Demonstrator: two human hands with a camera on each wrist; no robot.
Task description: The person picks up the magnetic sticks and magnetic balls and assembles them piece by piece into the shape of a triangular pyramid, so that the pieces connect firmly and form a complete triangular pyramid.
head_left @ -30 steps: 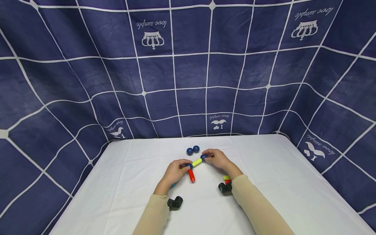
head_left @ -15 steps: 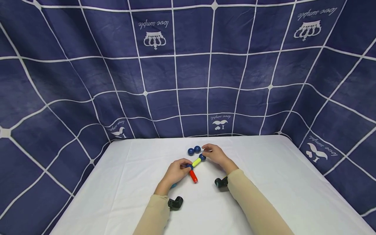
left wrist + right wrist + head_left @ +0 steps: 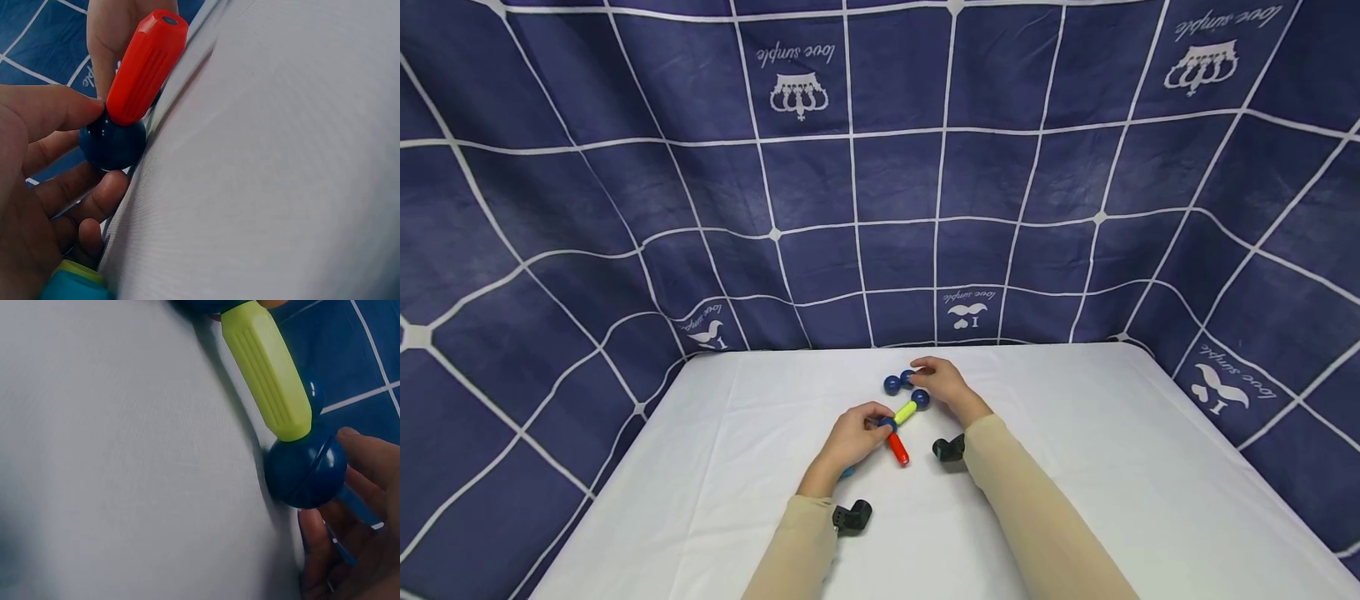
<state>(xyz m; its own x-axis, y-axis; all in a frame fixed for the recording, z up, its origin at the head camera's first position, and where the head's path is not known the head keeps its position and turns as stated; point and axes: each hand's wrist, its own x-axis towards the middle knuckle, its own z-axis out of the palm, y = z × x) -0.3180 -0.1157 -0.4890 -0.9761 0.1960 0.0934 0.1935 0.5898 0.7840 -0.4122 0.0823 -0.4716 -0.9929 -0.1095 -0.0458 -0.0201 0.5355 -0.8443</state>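
My left hand [image 3: 848, 439] pinches a blue ball [image 3: 112, 147] between thumb and fingers. From that ball a red rod [image 3: 898, 448] sticks out toward me, and a yellow-green rod [image 3: 906, 412] runs away to the right. A second blue ball [image 3: 920, 399] caps the yellow-green rod's far end. Just beyond it, my right hand [image 3: 946, 385] has its fingertips beside the right one of two loose blue balls [image 3: 907, 378]; whether they touch cannot be told. The right wrist view shows loosely bent fingers [image 3: 315, 531] behind the capping ball, not gripping it.
The other loose blue ball [image 3: 891, 385] lies at its neighbour's left. A teal piece [image 3: 847, 472] with a yellow-green part [image 3: 81, 270] lies under my left wrist. White cloth covers the table [image 3: 745, 450]; a blue checked curtain [image 3: 895, 183] stands behind it.
My right hand has let go of the ball on the yellow-green rod's end and moved away and left to the loose balls. The left hand keeps its hold; the red rod has swung slightly right.
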